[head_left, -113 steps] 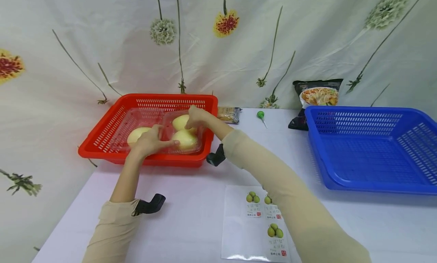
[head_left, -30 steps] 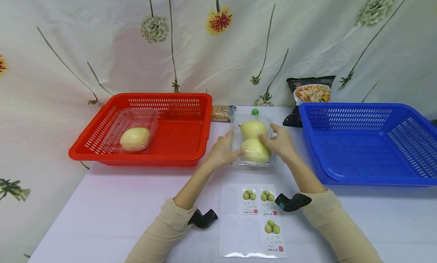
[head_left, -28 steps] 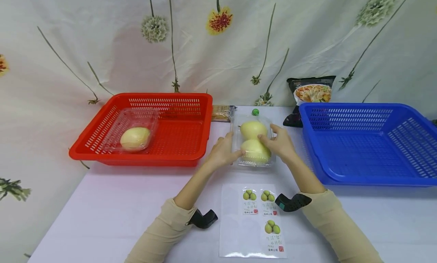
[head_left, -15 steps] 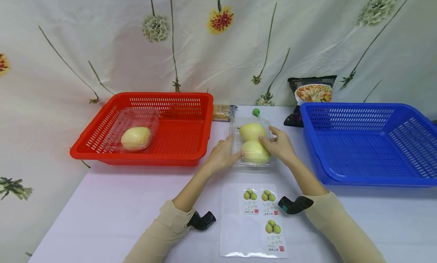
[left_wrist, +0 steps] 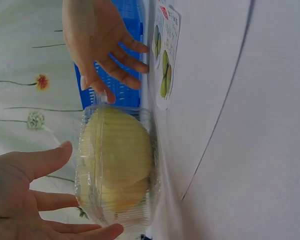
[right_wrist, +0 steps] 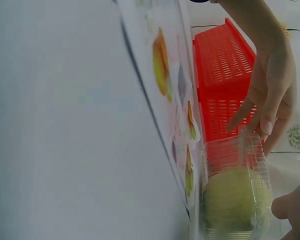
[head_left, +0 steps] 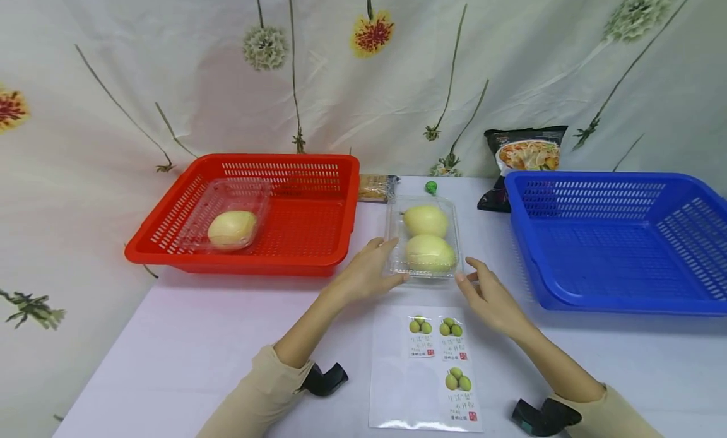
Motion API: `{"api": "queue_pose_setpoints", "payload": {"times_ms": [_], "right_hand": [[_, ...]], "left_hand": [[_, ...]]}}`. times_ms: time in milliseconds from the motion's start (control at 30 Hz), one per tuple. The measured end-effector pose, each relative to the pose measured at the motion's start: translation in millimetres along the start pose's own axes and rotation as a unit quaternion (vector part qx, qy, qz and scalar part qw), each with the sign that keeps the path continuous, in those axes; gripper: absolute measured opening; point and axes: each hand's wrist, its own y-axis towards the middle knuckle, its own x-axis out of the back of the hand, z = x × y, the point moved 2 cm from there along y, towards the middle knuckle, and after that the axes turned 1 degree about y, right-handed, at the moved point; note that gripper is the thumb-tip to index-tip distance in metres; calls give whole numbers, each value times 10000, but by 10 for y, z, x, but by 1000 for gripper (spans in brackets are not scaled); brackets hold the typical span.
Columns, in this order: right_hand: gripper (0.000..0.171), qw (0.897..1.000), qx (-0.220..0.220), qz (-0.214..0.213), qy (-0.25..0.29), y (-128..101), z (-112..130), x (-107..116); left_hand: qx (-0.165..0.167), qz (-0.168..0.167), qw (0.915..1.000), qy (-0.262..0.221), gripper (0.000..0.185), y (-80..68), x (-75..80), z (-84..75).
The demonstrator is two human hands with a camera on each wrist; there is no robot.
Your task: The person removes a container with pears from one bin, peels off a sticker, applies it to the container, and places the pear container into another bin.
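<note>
- Head view: on the table (head_left: 187,343), a clear box (head_left: 424,238) with two pears sits between the red basket (head_left: 250,214) and blue basket (head_left: 619,242), its long axis running away from the person. A second clear box (head_left: 230,220) holding one pear lies in the red basket. A sticker sheet (head_left: 426,368) lies just before the box; a snack bag (head_left: 525,163) and green lollipop (head_left: 431,187) stand behind.
- Left wrist view: left hand (left_wrist: 25,195), grip released, fingers straight beside the box (left_wrist: 117,170).
- Right wrist view: right hand (right_wrist: 296,207) mostly cut off, near the box (right_wrist: 235,195); the head view shows its grip released.
</note>
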Motion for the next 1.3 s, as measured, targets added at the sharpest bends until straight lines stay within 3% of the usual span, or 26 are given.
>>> {"api": "queue_pose_setpoints", "payload": {"times_ms": [167, 267, 433, 700, 1300], "right_hand": [[39, 9984, 433, -100, -356, -127, -70, -3], [30, 9937, 888, 126, -674, -170, -90, -13], [40, 9817, 1374, 749, -1086, -188, -72, -52], [36, 9751, 1435, 1003, -1365, -190, -34, -87], [14, 9752, 1645, 1032, -1058, -214, -23, -123]], "left_hand": [[-247, -237, 9994, -75, 65, -6, -21, 24], [-387, -318, 9987, -41, 64, -2, -31, 29], [-513, -322, 9981, 124, 64, -3, -34, 27], [-548, -240, 9981, 161, 67, -8, -38, 41], [-664, -291, 9972, 198, 67, -13, -51, 55]]}}
